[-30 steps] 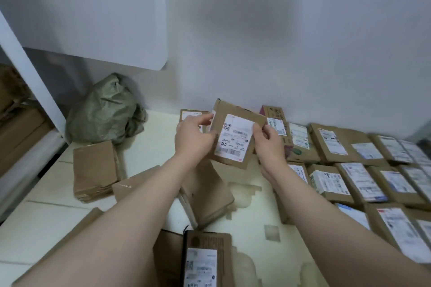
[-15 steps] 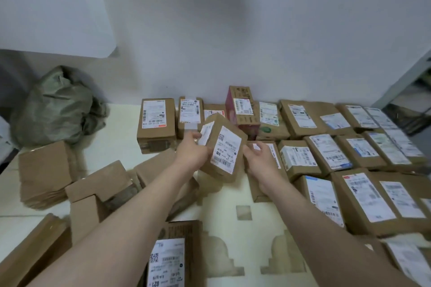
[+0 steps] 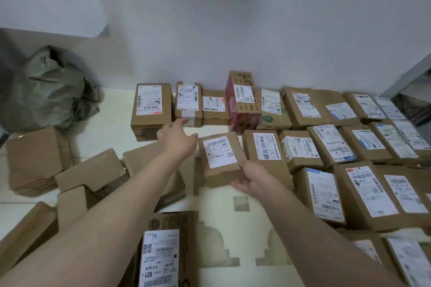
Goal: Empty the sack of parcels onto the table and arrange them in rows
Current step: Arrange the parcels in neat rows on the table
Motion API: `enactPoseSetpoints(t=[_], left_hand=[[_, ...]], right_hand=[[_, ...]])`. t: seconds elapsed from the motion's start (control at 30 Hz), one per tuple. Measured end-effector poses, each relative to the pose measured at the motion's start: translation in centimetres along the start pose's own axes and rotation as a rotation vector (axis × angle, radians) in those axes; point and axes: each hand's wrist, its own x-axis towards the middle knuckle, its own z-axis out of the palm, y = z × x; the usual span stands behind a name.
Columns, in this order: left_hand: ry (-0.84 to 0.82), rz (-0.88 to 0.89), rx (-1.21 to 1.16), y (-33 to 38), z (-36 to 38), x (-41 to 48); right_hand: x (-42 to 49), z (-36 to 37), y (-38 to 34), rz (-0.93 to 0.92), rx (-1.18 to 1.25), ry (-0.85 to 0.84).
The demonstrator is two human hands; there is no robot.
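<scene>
A head-worn camera looks down on a pale table (image 3: 217,219) crowded with brown cardboard parcels. Rows of them, white labels facing up, fill the right side and run along the far wall. Among them stands a taller pink box (image 3: 242,100). A crumpled green sack (image 3: 49,91) slumps against the wall at the far left, and a loose heap of unsorted parcels (image 3: 91,172) lies in front of it.

The parcel in hand (image 3: 220,156) lies label up at the left end of the second row, just beside a neighbouring parcel (image 3: 265,147). The left hand (image 3: 178,137) is spread, fingers straight, just beside the parcel's left edge. The right hand (image 3: 250,178) touches its near right corner; whether it pinches the corner or only steadies it cannot be told.

The step appears to be seating this parcel in the row. To do it well, it should probably be slid flush against its neighbour, its near edge lined up with the row and its label kept upward before either hand lets go.
</scene>
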Motion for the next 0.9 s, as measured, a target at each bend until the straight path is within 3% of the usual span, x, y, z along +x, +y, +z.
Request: enactPoseSetpoints(t=[0.1, 0.23, 0.37, 0.5, 0.6, 0.77, 0.9], left_hand=[[0.104, -0.061, 0.195, -1.8, 0.0, -0.6], [0.183, -0.288, 0.286, -3.3, -0.2, -1.7], [0.168, -0.401, 0.202, -3.7, -0.2, -2.1], [0.242, -0.304, 0.026, -2.6, -0.7, -2.9], [0.192, -0.312, -0.047, -2.4, -0.4, -2.7], [-0.057, -0.366, -0.116, -3.6, 0.1, -3.1], [0.049, -0.25, -0.168, -3.6, -0.3, -3.5]], right_hand=[[0.6, 0.7, 2.1, 0.027, 0.084, 0.03], [1.9, 1.1, 3.0, -0.02, 0.175, 0.103], [1.5, 1.9, 2.2, -0.109, -0.062, 0.311], [0.3, 4.4, 2.1, -0.376, -0.322, 0.091], [-0.1, 5.0, 2.1, -0.494, -0.516, 0.118], [-0.5, 5.0, 3.0, -0.393, -0.563, 0.003], [-1.1, 4.6, 2.5, -0.376, -0.412, -0.04]])
